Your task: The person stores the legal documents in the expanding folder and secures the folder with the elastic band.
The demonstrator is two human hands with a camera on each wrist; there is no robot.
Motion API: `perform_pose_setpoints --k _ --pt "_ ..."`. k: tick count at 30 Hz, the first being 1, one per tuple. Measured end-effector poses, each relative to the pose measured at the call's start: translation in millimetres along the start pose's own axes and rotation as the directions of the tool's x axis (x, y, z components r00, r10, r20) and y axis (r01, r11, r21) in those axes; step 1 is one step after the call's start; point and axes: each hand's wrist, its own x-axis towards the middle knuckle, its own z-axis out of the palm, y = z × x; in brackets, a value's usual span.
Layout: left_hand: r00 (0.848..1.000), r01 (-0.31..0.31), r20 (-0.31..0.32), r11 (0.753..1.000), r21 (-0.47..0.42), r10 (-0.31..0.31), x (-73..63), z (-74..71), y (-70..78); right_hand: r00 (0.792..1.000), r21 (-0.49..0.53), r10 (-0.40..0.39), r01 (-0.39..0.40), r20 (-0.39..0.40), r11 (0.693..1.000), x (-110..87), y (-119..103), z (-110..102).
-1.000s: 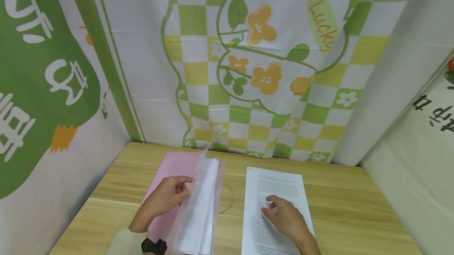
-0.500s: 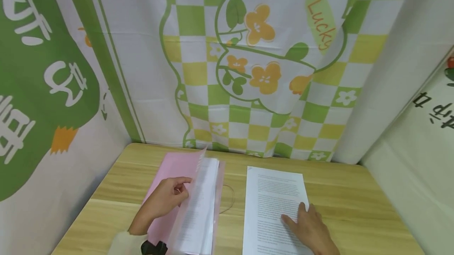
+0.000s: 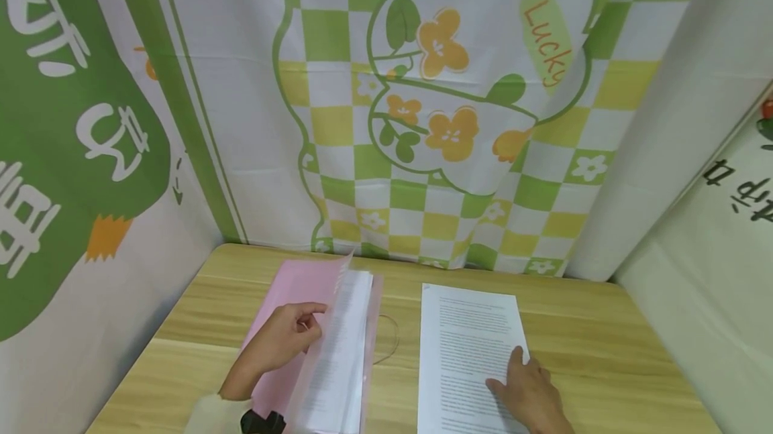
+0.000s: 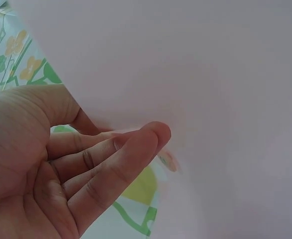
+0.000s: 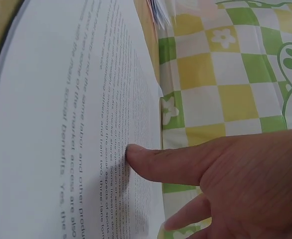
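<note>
In the head view, a pink folder lies on the left with its cover raised at a slant. My left hand holds that cover by its edge. From the left wrist, the pale pink sheet passes between the digits of the hand. White printed papers lie inside the folder. Right of it sits a stack of printed sheets. My right hand touches this stack at its right edge, thumb over the text and the other fingers along the side. The right wrist view shows the thumb fairly straight against the page.
A thin cord loop extends from the folder onto the wooden table. Patterned cloth hangs at the table's back edge, and further cloth panels stand left and right. A black wrist strap shows by the left sleeve.
My right hand has moved from above the middle of the printed stack rightward to its right edge, then stayed nearly still. The left hand and folder cover look unchanged.
</note>
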Motion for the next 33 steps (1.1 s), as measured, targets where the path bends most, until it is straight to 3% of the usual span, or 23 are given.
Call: perform_pose_setpoints --k 7,14,20,29,33 --pt "1.000 0.008 -0.003 1.000 0.012 -0.008 -0.4 1.2 -0.5 1.000 0.026 0.002 -0.001 -0.028 1.000 3.8 11 -5" --pt "1.000 0.011 -0.012 1.000 -0.001 -0.011 -0.3 2.0 -0.2 0.999 0.124 0.024 -0.021 -0.024 0.992 15.2 24 -9" --pt "1.000 0.008 -0.008 1.000 -0.013 -0.009 -0.7 2.4 -0.1 1.000 0.246 0.018 -0.012 -0.024 0.969 19.3 33 -8" --pt "1.000 0.013 -0.005 0.999 -0.031 -0.014 -0.8 2.6 0.1 0.993 0.333 -0.065 0.095 -0.099 0.938 22.8 44 -7" --pt "1.000 0.013 -0.006 0.999 -0.030 -0.014 -0.7 2.8 -0.8 0.995 0.391 -0.061 0.086 -0.074 0.916 24.5 50 -9"
